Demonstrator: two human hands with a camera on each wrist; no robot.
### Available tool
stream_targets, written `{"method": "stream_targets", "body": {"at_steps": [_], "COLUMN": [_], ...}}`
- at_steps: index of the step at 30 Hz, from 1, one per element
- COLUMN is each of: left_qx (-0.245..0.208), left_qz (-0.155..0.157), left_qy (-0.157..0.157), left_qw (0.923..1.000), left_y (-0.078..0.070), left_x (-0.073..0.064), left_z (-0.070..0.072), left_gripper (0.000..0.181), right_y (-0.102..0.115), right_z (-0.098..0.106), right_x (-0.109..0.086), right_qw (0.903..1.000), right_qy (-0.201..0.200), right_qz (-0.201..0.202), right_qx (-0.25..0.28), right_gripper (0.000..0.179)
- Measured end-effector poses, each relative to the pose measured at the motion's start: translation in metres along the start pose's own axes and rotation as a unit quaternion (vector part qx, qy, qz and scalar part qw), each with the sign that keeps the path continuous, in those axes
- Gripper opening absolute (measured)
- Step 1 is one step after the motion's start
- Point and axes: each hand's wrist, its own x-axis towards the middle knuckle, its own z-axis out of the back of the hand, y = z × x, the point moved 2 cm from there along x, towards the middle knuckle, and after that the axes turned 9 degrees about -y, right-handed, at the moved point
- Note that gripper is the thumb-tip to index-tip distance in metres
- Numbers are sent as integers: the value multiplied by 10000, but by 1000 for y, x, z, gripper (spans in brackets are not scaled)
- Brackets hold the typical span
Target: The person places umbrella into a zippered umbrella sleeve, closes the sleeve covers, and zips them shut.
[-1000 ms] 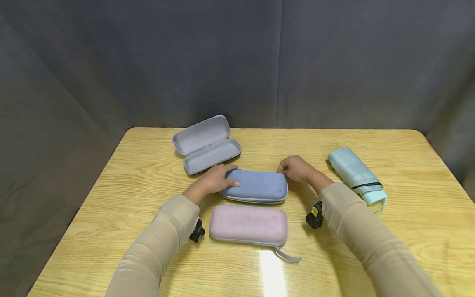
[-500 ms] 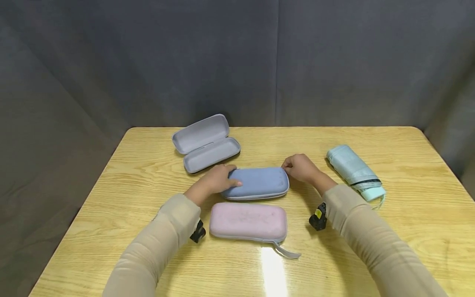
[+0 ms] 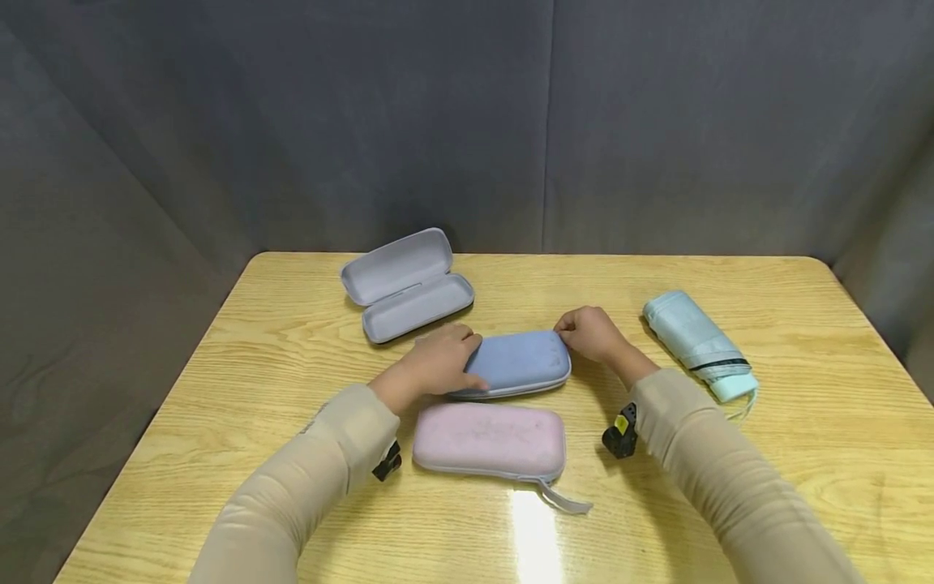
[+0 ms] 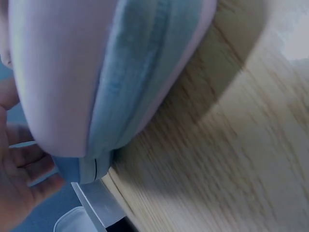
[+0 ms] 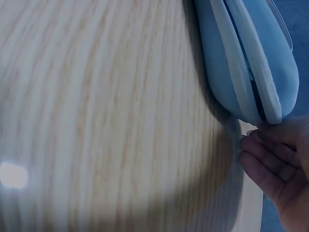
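A blue zippered case (image 3: 520, 360) lies in the middle of the table. My left hand (image 3: 441, 361) holds its left end, thumb on the near side and fingers toward the far side. Those fingers also show beside the blue case (image 4: 77, 169) in the left wrist view. At the far right corner, my right hand (image 3: 589, 332) pinches at the zipper; its pull is hidden by the fingertips. A narrow dark gap in the zipper of the blue case (image 5: 273, 63) ends near my right hand (image 5: 282, 166) in the right wrist view. Nearer lies a pink zippered case (image 3: 489, 440) with a grey strap.
Behind the left hand, a grey hard glasses case (image 3: 417, 308) stands with its lid up. A folded light-green umbrella (image 3: 693, 337) lies on the right. The wooden table (image 3: 817, 454) ends at a dark curtain (image 3: 657, 130) at the back.
My left hand has slid right, farther over the blue case. The case has turned slightly, its right end away from me. My right hand has shifted a little to the right.
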Motion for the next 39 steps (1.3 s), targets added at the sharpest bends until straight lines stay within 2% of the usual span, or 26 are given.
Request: {"method": "stream_targets", "body": {"at_steps": [4,7,18,25,33,39], "left_qx": [-277,-518,-835,-1034,-979,-627], "left_qz": [-73,-81,-205,-70,-1,41], "left_qy": [203,244,-99,-119,-165,-214], "left_qw": [9994,9983,9963,9945,9951,9978], "left_y": [-3,-2,4,7,11,10], "left_x": [2,3,-2,-2,0,4], "left_z": [-2,-5,-13,-15,-16,-16], "left_gripper": [77,79,82,79,76,75], "right_y": [-1,-2,-4,-3,-5,-6], "right_z": [-1,-2,-2,2,5,4], "right_x": [-3,-4,-6,-9,-14,-16], "right_qw": [9999,9996,9992,9995,9997,9997], "right_qy": [-48,-130,-365,-311,-153,-43], "right_qz": [-110,-150,80,84,-114,-199], "right_qx": [103,216,116,58,175,162], "right_gripper": [15,13,9,9,10,12]}}
